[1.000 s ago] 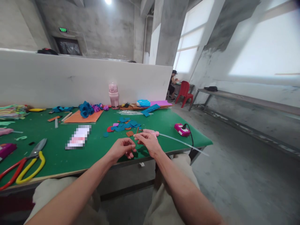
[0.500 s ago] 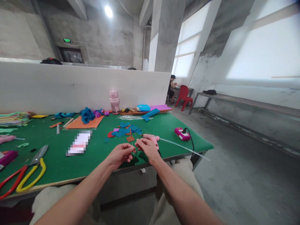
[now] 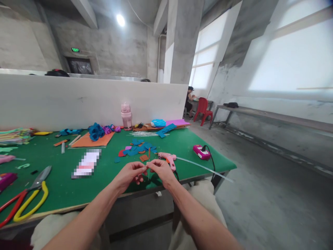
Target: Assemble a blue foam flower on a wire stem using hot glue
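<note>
Pinching thin stick (image 3: pixel 149 158) btwn both hands: left hand (image 3: pixel 130 173) & right hand (image 3: pixel 161 171) fingers clamped on it, tips touching. Stick axis upright, above worktop (image 3: pixel 65 184) edge. Glue gun (image 3: pixel 168 158) just behind right hand, nearer it.

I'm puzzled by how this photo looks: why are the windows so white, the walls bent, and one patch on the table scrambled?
Head view: the windows are blown out by daylight, showing nothing outside; the wide lens bows the pillar and walls outward; the ceiling lamp glares; a pixelated block hides something on the green table; both hands, left hand and right hand, stay fairly sharp.
</note>
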Action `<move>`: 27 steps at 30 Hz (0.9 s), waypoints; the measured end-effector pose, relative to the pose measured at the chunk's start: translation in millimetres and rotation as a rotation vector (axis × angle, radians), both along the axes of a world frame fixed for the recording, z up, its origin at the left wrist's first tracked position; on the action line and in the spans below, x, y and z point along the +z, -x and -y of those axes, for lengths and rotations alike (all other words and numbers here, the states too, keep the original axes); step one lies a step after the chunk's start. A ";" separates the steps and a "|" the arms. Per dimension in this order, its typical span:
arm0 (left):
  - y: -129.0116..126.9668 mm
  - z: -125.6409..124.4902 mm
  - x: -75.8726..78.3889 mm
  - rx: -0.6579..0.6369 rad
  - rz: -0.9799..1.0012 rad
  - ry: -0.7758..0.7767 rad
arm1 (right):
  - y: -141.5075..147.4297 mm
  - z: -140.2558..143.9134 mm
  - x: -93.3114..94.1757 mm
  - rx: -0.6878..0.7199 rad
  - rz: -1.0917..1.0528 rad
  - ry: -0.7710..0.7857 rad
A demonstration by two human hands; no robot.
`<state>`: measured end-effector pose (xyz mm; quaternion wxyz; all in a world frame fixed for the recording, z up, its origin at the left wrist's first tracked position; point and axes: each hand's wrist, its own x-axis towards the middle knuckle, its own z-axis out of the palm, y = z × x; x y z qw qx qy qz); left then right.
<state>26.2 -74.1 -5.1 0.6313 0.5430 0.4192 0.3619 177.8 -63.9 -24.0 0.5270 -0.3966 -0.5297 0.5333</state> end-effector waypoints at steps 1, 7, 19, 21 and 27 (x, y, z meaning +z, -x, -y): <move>1.1 -1.0 0.6 0.024 -0.008 -0.020 | 0.0 0.1 -0.1 0.000 0.010 0.001; -0.9 -0.8 0.0 0.105 0.041 -0.020 | 2.2 1.9 -1.0 0.034 0.012 0.006; 18.0 -3.4 19.1 0.231 -0.165 -0.328 | 2.5 -4.0 -6.9 -0.052 0.070 -0.045; 22.5 -1.8 20.5 0.265 -0.270 -0.381 | 2.4 -5.8 -8.7 -0.075 0.088 -0.043; 19.4 3.5 8.8 0.251 -0.272 -0.313 | 7.7 -4.8 -16.5 -0.148 0.286 -0.175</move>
